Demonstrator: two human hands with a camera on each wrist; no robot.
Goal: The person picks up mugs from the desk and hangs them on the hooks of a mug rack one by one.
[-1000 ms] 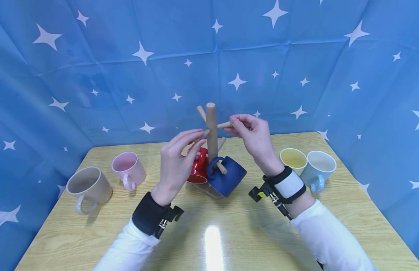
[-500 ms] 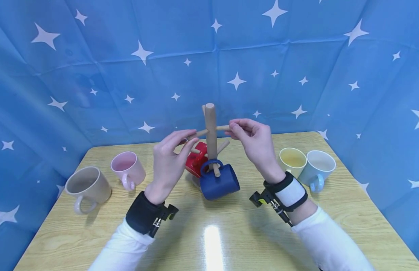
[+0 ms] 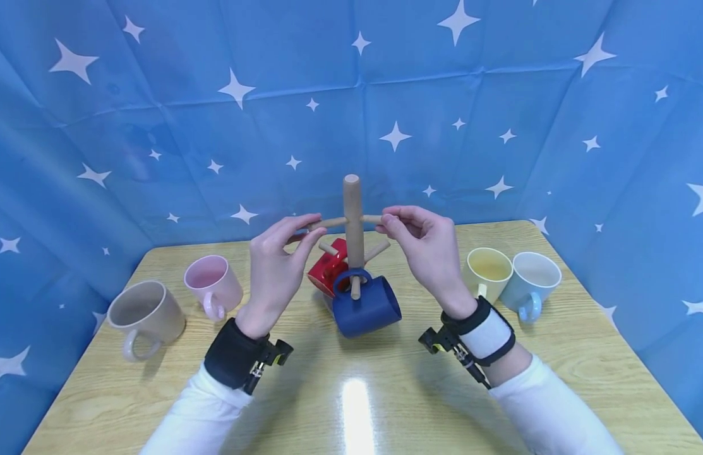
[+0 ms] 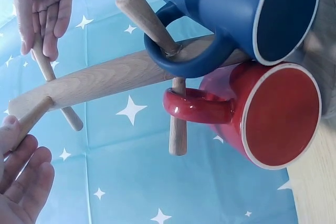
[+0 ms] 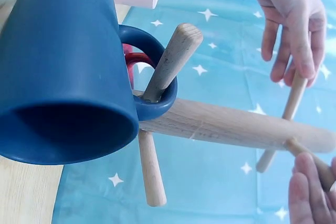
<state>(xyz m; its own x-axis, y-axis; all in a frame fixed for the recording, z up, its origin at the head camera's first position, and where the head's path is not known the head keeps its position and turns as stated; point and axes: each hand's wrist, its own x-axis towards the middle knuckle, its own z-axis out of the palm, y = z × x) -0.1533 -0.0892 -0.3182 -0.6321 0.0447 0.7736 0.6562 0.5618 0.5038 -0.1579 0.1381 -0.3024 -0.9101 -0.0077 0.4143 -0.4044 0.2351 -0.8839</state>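
A wooden mug tree (image 3: 353, 196) stands at the middle of the table in the head view. My left hand (image 3: 280, 253) pinches its upper left peg (image 3: 333, 222) between thumb and fingers. On the opposite side, my right hand (image 3: 424, 249) pinches the upper right peg (image 3: 371, 219). A dark blue mug (image 3: 367, 308) hangs by its handle from the lower front peg (image 5: 176, 59). Behind it, a glossy red mug (image 4: 281, 116) hangs on another lower peg (image 4: 178, 135), its handle looped round it. The lower right peg (image 3: 378, 249) carries no mug. The tree's base is mostly hidden behind the blue mug.
On the left of the table (image 3: 351, 366) stand a beige mug (image 3: 152, 309) and a pink mug (image 3: 217, 284). A yellow mug (image 3: 487, 272) and a light blue mug (image 3: 534, 281) stand side by side on the right. A blue star-printed cloth (image 3: 306, 63) hangs behind.
The mug tree has turned between my hands, its front swinging leftward, and the blue and red mugs have shifted left with it. My left hand has moved left and slightly down; the right, slightly down.
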